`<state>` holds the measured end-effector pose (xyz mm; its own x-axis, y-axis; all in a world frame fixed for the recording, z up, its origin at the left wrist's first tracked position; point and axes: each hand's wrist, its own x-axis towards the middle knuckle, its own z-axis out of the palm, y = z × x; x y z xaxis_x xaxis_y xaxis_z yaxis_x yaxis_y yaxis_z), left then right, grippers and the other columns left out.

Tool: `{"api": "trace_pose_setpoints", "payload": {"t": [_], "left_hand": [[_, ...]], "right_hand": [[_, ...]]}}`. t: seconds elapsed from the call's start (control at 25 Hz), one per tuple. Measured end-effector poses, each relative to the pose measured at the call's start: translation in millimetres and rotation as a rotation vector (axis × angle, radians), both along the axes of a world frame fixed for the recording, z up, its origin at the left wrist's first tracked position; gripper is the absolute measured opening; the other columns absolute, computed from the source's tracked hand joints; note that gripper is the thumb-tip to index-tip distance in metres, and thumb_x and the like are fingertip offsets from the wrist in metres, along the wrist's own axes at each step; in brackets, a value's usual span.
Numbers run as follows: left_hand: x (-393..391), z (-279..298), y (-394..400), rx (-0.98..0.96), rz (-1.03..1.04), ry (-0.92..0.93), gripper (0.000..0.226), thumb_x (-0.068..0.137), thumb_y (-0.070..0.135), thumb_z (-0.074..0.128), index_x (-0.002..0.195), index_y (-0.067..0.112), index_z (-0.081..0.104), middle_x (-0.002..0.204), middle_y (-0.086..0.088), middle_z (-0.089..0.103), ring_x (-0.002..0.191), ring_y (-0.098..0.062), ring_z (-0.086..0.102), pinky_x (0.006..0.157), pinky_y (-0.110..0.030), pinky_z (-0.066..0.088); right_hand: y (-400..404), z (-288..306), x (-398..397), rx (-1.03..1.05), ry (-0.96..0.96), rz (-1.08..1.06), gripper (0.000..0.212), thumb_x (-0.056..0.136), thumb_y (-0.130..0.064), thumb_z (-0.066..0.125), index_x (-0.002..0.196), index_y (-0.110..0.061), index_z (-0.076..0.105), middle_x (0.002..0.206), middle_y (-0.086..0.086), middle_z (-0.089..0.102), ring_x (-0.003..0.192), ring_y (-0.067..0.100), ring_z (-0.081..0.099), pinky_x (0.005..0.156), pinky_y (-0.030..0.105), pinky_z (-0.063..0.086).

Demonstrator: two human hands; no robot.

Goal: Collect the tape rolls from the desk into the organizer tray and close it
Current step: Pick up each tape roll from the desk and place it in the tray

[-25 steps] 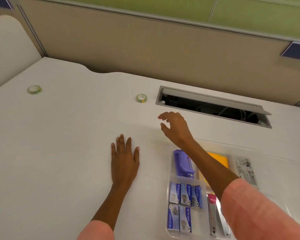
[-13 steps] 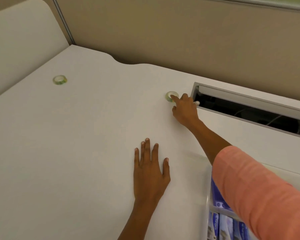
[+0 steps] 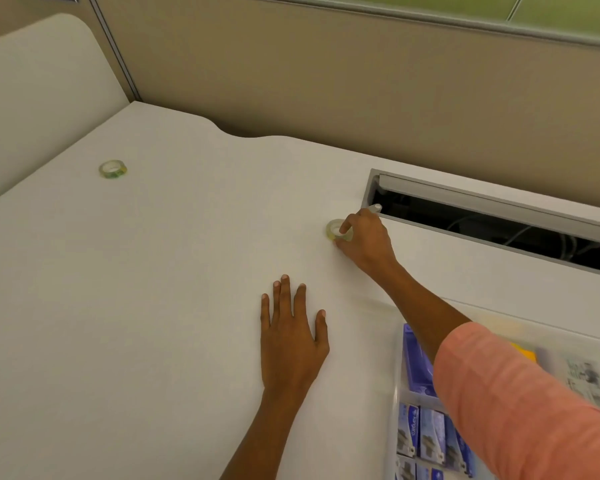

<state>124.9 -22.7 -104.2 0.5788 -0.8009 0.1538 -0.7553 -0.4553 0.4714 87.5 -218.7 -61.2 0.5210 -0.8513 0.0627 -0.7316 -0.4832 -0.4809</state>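
Note:
Two small clear tape rolls lie on the white desk. The near tape roll [image 3: 334,229] sits left of the cable slot, and my right hand [image 3: 365,241] pinches it with fingertips closed on its rim. The far tape roll [image 3: 113,169] rests alone at the desk's back left. My left hand [image 3: 291,336] lies flat on the desk, palm down, fingers spread, holding nothing. The clear organizer tray [image 3: 395,403] stands open at the lower right, partly hidden by my right sleeve; it holds a purple stapler and small blue boxes.
An open cable slot [image 3: 492,225] with a raised grey flap cuts the desk behind my right hand. A beige partition wall [image 3: 326,81] runs along the back edge. A printed label and something yellow lie in the tray's right side.
My right hand reached forward from above the tray to the near tape roll and closed its fingers on it. The left hand stayed flat on the desk.

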Motion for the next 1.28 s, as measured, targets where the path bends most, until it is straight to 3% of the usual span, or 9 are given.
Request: {"api": "trace_pose_setpoints", "payload": {"t": [0.2, 0.32, 0.44, 0.56, 0.68, 0.76, 0.88, 1.04, 1.28], "left_hand": [[1, 4, 1, -0.010, -0.025, 0.037, 0.054, 0.091, 0.041, 0.036, 0.136, 0.013, 0.034, 0.152, -0.012, 0.026, 0.142, -0.024, 0.019, 0.119, -0.039, 0.009], [2, 12, 6, 0.028, -0.055, 0.095, 0.057, 0.093, 0.038, 0.038, 0.140, 0.011, 0.024, 0.154, -0.012, 0.019, 0.144, -0.023, 0.011, 0.120, -0.038, 0.004], [-4, 34, 4, 0.123, -0.080, 0.227, 0.061, 0.095, 0.036, 0.034, 0.143, 0.009, 0.008, 0.155, -0.016, 0.012, 0.144, -0.027, 0.005, 0.119, -0.042, 0.001], [-37, 64, 2, 0.049, -0.074, 0.386, 0.060, 0.094, 0.038, 0.034, 0.143, 0.013, 0.011, 0.153, -0.018, 0.017, 0.143, -0.031, 0.011, 0.118, -0.045, 0.005], [-86, 80, 18, -0.073, -0.175, 0.391, 0.057, 0.093, 0.039, 0.037, 0.142, 0.017, 0.018, 0.154, -0.014, 0.015, 0.142, -0.028, 0.014, 0.117, -0.048, 0.013], [-114, 81, 32, -0.106, -0.252, 0.376, 0.057, 0.092, 0.041, 0.037, 0.142, 0.021, 0.018, 0.155, -0.010, 0.011, 0.144, -0.025, 0.006, 0.118, -0.043, 0.006], [-141, 75, 43, -0.081, -0.325, 0.374, 0.060, 0.091, 0.040, 0.040, 0.142, 0.023, 0.015, 0.157, -0.007, 0.004, 0.144, -0.023, -0.003, 0.115, -0.036, 0.000], [-155, 61, 55, -0.015, -0.344, 0.282, 0.059, 0.091, 0.039, 0.040, 0.142, 0.023, 0.015, 0.157, -0.007, 0.005, 0.144, -0.025, -0.001, 0.116, -0.036, 0.011], [-157, 56, 58, 0.011, -0.331, 0.200, 0.058, 0.090, 0.043, 0.040, 0.141, 0.021, 0.022, 0.156, -0.008, 0.013, 0.144, -0.028, 0.010, 0.114, -0.040, 0.022]], "right_hand": [[17, 37, -31, 0.071, -0.163, -0.090, 0.030, 0.073, -0.021, 0.076, 0.096, -0.005, 0.069, 0.112, 0.017, 0.065, 0.094, 0.028, 0.063, 0.079, 0.032, 0.049], [38, 66, -82, 0.063, -0.271, -0.127, 0.026, 0.071, -0.026, 0.077, 0.090, -0.009, 0.071, 0.104, 0.014, 0.068, 0.082, 0.022, 0.064, 0.073, 0.031, 0.050], [61, 86, -151, 0.040, -0.314, -0.220, 0.023, 0.072, -0.027, 0.076, 0.087, -0.012, 0.070, 0.103, 0.011, 0.067, 0.075, 0.014, 0.060, 0.068, 0.026, 0.050], [91, 94, -221, 0.027, -0.363, -0.317, 0.016, 0.072, -0.024, 0.076, 0.081, -0.018, 0.065, 0.099, 0.007, 0.065, 0.070, 0.009, 0.058, 0.060, 0.015, 0.044], [125, 92, -283, 0.051, -0.384, -0.439, 0.015, 0.071, -0.024, 0.077, 0.079, -0.018, 0.065, 0.095, 0.004, 0.065, 0.073, 0.009, 0.059, 0.058, 0.012, 0.043], [146, 88, -314, 0.062, -0.407, -0.492, 0.015, 0.070, -0.021, 0.078, 0.079, -0.016, 0.067, 0.095, 0.004, 0.065, 0.075, 0.013, 0.061, 0.054, 0.011, 0.046], [174, 79, -344, 0.092, -0.439, -0.530, 0.015, 0.069, -0.019, 0.079, 0.078, -0.015, 0.067, 0.095, 0.004, 0.064, 0.077, 0.017, 0.063, 0.056, 0.010, 0.050], [201, 66, -361, 0.108, -0.419, -0.544, 0.015, 0.067, -0.016, 0.081, 0.074, -0.016, 0.068, 0.090, 0.004, 0.064, 0.073, 0.019, 0.064, 0.059, 0.005, 0.047], [216, 57, -372, 0.181, -0.152, -0.455, 0.017, 0.062, -0.013, 0.083, 0.074, -0.013, 0.071, 0.088, 0.007, 0.065, 0.069, 0.019, 0.059, 0.069, 0.027, 0.047]]}}
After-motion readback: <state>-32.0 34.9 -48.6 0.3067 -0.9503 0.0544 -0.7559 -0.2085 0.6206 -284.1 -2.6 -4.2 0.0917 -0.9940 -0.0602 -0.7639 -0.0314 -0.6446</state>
